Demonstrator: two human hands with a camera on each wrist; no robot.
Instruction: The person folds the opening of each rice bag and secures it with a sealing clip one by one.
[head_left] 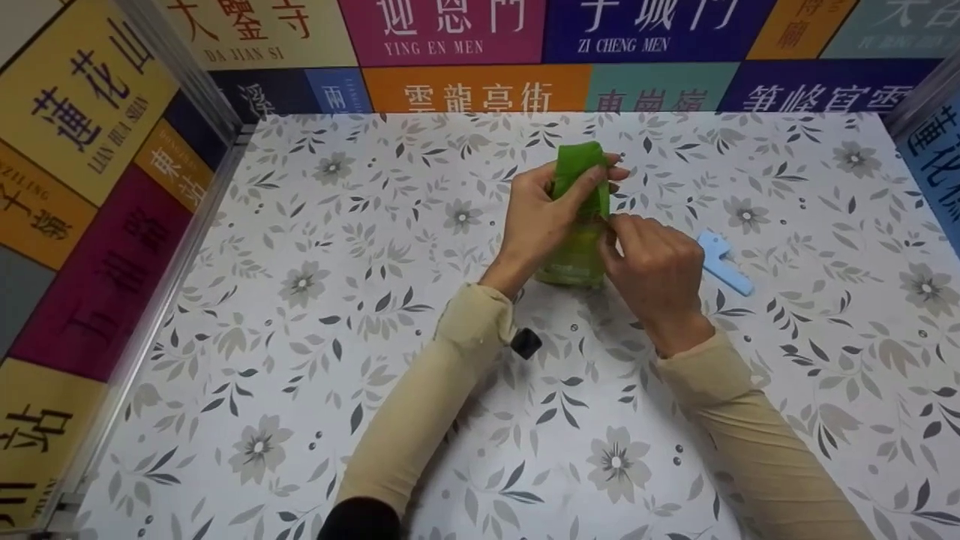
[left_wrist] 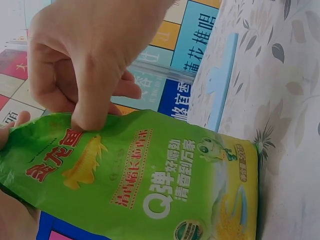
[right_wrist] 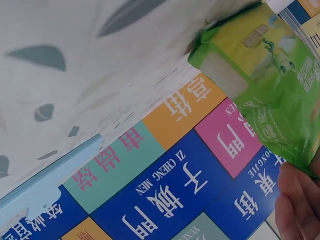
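Note:
A green and yellow bag (head_left: 571, 259) printed with Chinese characters stands upright on the table. In the head view my left hand (head_left: 541, 214) grips its upper part, thumb across the front and fingers behind. The right hand (head_left: 656, 270) pinches the bag's right edge just below. Seen from the left wrist, the right hand (left_wrist: 95, 60) has its thumb and fingers on the edge of the bag (left_wrist: 150, 175), while part of the left hand (left_wrist: 17, 215) shows at the lower left. In the right wrist view, fingers (right_wrist: 295, 200) touch the bag (right_wrist: 265, 75) near its upper end.
A light blue clip (head_left: 724, 264) lies on the table to the right of the right hand; it shows too in the left wrist view (left_wrist: 222, 82). The table has a floral cover (head_left: 300, 420). Panels with coloured signs (head_left: 472, 86) stand at the back and sides.

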